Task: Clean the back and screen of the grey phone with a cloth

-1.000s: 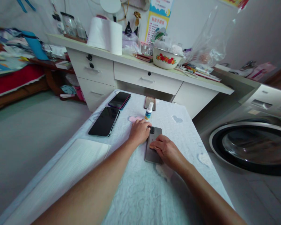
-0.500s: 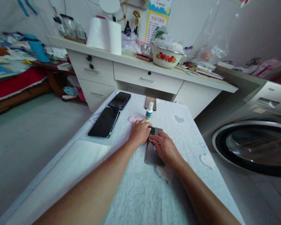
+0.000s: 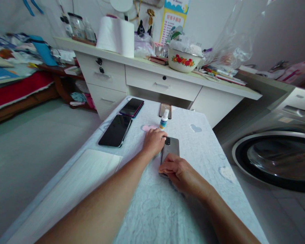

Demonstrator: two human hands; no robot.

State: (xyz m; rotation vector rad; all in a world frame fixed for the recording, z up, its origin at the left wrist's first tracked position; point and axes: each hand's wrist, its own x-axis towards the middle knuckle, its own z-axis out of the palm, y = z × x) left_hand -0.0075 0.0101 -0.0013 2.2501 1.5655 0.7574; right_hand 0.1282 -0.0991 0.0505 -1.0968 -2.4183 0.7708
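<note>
A grey smartphone (image 3: 173,145) lies back side up on the pale cloth-covered table (image 3: 152,206), its dark camera block toward the far end. My left hand (image 3: 154,140) is closed at its upper left corner, holding that edge. Over the phone's near end, my right hand (image 3: 176,168) is pressed down with its fingers bunched together; whatever they may pinch is hidden. A small white spray bottle (image 3: 164,120) with a blue and yellow label stands just beyond my left hand.
Two dark smartphones, a nearer one (image 3: 116,130) and a farther one (image 3: 131,107), lie to the left. Behind the bottle is a phone case (image 3: 165,110). A white sheet (image 3: 91,166) rests near the left edge. A white desk (image 3: 162,74) stands beyond, a washing machine (image 3: 282,135) to the right.
My right hand has slid down the phone from near its camera block to its near end. My left hand stays at the upper left corner. The view has shifted slightly.
</note>
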